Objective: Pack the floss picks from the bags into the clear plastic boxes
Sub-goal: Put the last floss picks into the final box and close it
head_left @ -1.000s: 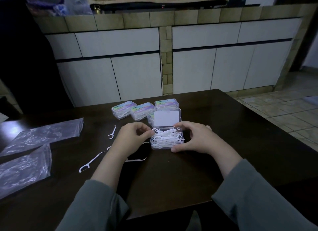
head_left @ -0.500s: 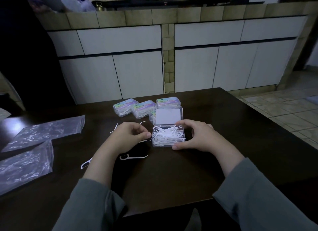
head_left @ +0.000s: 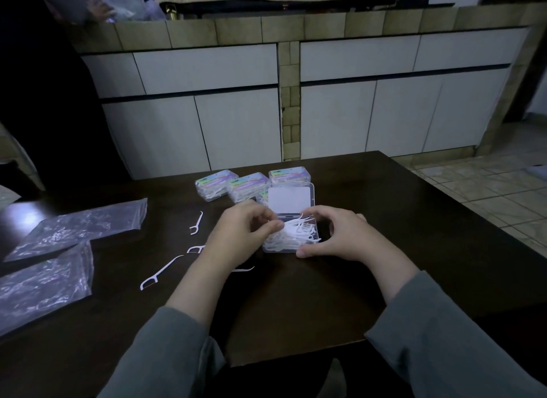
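Note:
An open clear plastic box point(head_left: 307, 243) sits mid-table, its lid point(head_left: 288, 200) standing up behind it, heaped with white floss picks point(head_left: 297, 230). My right hand point(head_left: 334, 234) curls round the box's right side, thumb at its front corner. My left hand point(head_left: 242, 234) is at the box's left edge, fingers curled and pinching picks at the heap. Loose floss picks lie on the table to the left: one point(head_left: 196, 223), one point(head_left: 161, 272), one partly under my wrist point(head_left: 195, 249). Three closed, filled boxes point(head_left: 216, 184) stand behind.
Two flat clear plastic bags point(head_left: 80, 227) point(head_left: 41, 285) lie on the left of the dark wooden table point(head_left: 296, 308). The table's right edge runs diagonally past my right hand. White cabinets stand beyond the far edge.
My left hand has moved right from beside the box onto the heap of picks. The right hand has kept its hold on the box.

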`<state>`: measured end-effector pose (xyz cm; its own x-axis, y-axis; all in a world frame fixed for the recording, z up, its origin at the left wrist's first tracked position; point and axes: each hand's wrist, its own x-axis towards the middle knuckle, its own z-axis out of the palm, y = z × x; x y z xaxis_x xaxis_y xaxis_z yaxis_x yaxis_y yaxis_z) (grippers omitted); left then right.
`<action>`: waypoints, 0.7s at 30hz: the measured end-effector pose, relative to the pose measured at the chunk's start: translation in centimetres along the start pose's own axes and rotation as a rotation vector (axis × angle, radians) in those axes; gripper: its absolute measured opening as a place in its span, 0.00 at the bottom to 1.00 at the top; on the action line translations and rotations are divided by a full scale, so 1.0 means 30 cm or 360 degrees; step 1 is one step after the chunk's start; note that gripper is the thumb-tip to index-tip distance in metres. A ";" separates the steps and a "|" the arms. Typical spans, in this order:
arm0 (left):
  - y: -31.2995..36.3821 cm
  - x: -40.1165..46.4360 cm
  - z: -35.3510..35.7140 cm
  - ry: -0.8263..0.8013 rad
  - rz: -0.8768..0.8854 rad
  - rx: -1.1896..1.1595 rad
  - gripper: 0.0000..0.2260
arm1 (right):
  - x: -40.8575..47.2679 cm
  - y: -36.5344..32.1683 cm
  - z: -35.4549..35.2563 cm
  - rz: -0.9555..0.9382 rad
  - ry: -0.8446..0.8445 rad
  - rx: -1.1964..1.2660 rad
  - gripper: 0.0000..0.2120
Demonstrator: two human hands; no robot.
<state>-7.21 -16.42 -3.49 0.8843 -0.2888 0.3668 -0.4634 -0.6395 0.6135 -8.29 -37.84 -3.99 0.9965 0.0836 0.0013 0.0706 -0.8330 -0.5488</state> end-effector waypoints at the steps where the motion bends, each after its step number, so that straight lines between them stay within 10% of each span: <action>1: 0.018 0.002 0.016 0.0013 0.0118 0.0027 0.03 | 0.000 0.001 -0.001 -0.0010 -0.0004 0.0008 0.39; 7: 0.088 0.020 0.108 -0.0123 0.0386 0.0220 0.05 | -0.002 -0.001 -0.004 -0.0076 -0.0013 0.0037 0.36; 21: -0.008 0.034 0.019 0.0069 0.0013 0.0069 0.09 | -0.002 0.008 0.007 -0.0045 0.0039 0.0022 0.38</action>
<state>-6.17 -16.98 -3.67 0.8767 -0.2637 0.4023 -0.4669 -0.6677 0.5798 -8.33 -37.92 -4.29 0.9949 0.0934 0.0374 0.0983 -0.8228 -0.5597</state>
